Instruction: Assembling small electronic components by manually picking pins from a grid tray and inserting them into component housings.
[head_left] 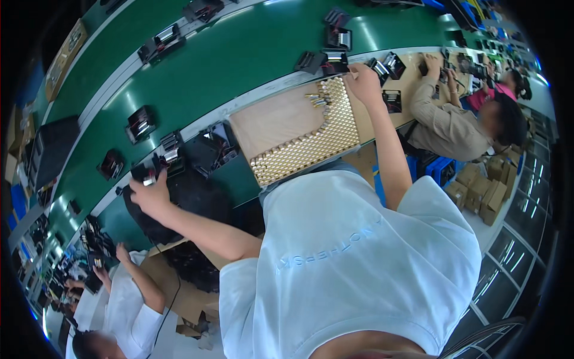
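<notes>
My left hand is out to the left, its fingers closed round a small black device at the belt's near edge. My right hand reaches forward to the far right corner of a shallow tray. Its fingers are bent beside a black device with an open compartment; what they grip, if anything, is hidden. Rows of small cylindrical batteries stand upright along the tray's near and right sides. A few loose batteries lie tipped over near its far right.
A green conveyor belt crosses ahead, carrying several black devices. More open black devices lie left of the tray. A co-worker sits at the right, another at the lower left. Cardboard boxes are stacked at right.
</notes>
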{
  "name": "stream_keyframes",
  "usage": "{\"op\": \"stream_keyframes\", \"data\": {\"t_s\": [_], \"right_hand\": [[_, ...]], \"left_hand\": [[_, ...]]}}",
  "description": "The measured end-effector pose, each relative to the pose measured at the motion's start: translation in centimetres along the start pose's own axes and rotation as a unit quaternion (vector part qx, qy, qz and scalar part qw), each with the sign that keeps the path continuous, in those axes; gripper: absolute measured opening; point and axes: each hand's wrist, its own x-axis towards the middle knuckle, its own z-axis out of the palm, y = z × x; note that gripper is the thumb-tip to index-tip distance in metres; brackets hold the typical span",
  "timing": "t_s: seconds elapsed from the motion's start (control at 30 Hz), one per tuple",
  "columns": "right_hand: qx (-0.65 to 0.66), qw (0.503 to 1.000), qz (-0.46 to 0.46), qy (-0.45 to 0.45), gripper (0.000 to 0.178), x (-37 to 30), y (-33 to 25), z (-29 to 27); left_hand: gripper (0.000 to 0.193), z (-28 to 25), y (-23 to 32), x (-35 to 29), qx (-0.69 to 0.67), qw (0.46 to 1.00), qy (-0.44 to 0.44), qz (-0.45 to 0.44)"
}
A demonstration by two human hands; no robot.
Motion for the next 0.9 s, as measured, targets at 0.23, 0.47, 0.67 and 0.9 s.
{"op": "stream_keyframes", "data": {"t_s": [0.23,0.47,0.67,0.9], "right_hand": [[-0.174,0.946,0.079,-0.264,0.034,5.1,-3.3,2.4],[-0.208,0.948,0.092,-0.221,0.028,6.1,-0.7,7.5],[-0.129,0.980,0.002,-0.150,0.022,3.7,-10.3,1.7],[0.037,0.932,-0.305,-0.195,0.011,-6.5,-26.8,2.9]], "left_hand": [[0.084,6.0,-6.5,0.9,-0.045,0.992,-0.080,-0.086],[0.070,4.4,-5.6,0.2,-0.152,0.986,-0.024,-0.069],[0.061,2.7,-8.6,-0.5,-0.178,0.979,0.063,-0.080],[0.041,1.2,-6.4,1.4,-0.205,0.974,0.054,0.082]]}}
